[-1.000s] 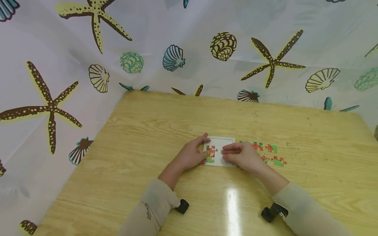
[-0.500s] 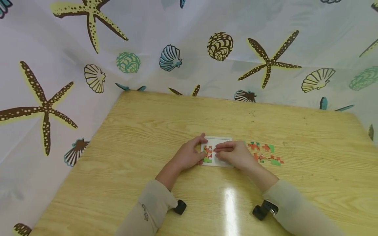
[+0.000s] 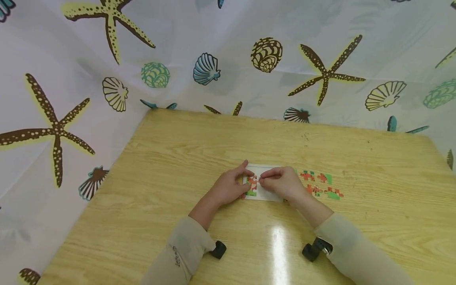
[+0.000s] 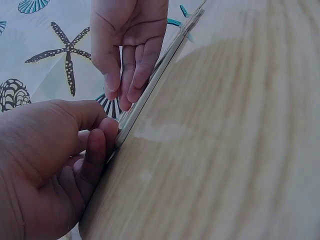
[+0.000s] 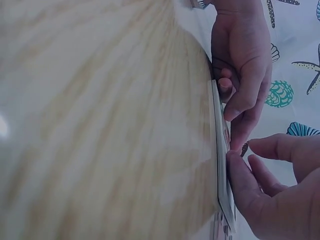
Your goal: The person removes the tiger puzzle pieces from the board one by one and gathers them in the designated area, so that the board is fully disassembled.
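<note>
In the head view, a small white puzzle tray (image 3: 268, 194) lies on the wooden table, with joined orange and green puzzle pieces (image 3: 251, 192) along its left side. My left hand (image 3: 228, 187) grips the tray's left edge, its thumb over the pieces. My right hand (image 3: 285, 184) is over the tray's right half, fingertips right at the joined pieces' right side. The right wrist view shows the right hand's thumb (image 5: 242, 185) against the tray's face and its fingers apart from the thumb, with nothing visible between them.
Several loose puzzle pieces (image 3: 333, 193) lie in two rows on the table (image 3: 178, 158), just right of the tray. A white curtain (image 3: 235, 47) printed with starfish and shells hangs along the table's back and left sides.
The right hand has moved left across the tray up to the joined pieces, and its index finger has bent more. The left hand stays at the tray's left edge.
</note>
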`<state>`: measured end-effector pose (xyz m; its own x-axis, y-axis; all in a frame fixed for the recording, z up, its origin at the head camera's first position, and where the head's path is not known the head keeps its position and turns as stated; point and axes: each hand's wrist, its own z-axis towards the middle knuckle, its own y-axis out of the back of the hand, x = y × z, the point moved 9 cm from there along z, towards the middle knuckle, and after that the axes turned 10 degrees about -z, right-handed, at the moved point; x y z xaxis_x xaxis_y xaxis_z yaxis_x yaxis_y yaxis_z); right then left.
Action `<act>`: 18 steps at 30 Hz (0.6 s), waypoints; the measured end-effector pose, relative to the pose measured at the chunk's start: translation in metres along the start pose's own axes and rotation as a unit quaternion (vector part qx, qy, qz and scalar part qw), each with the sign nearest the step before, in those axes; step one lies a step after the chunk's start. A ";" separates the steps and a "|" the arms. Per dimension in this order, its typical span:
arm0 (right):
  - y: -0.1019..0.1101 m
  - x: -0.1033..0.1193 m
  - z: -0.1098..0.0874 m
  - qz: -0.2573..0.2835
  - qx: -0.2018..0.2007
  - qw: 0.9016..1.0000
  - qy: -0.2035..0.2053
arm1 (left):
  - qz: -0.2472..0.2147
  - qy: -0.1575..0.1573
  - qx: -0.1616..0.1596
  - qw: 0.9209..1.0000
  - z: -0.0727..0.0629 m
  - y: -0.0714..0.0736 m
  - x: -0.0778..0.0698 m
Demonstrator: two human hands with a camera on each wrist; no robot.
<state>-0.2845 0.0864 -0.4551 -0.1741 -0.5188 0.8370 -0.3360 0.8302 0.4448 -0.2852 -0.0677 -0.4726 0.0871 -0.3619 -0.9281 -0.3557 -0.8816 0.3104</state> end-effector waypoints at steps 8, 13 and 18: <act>0.002 0.005 0.003 -0.051 0.001 0.999 0.013 | -0.007 0.001 0.013 1.000 0.000 0.000 -0.003; 0.001 0.009 0.004 -0.073 0.015 0.997 0.006 | -0.015 0.001 0.013 1.000 -0.001 0.000 -0.003; 0.001 0.009 0.003 -0.060 0.025 0.998 -0.013 | 0.000 0.003 -0.002 1.000 -0.001 0.002 -0.003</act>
<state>-0.2894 0.0817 -0.4486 -0.1535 -0.6202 0.7693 -0.4022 0.7503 0.5246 -0.2853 -0.0683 -0.4695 0.0918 -0.3633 -0.9272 -0.3520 -0.8828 0.3110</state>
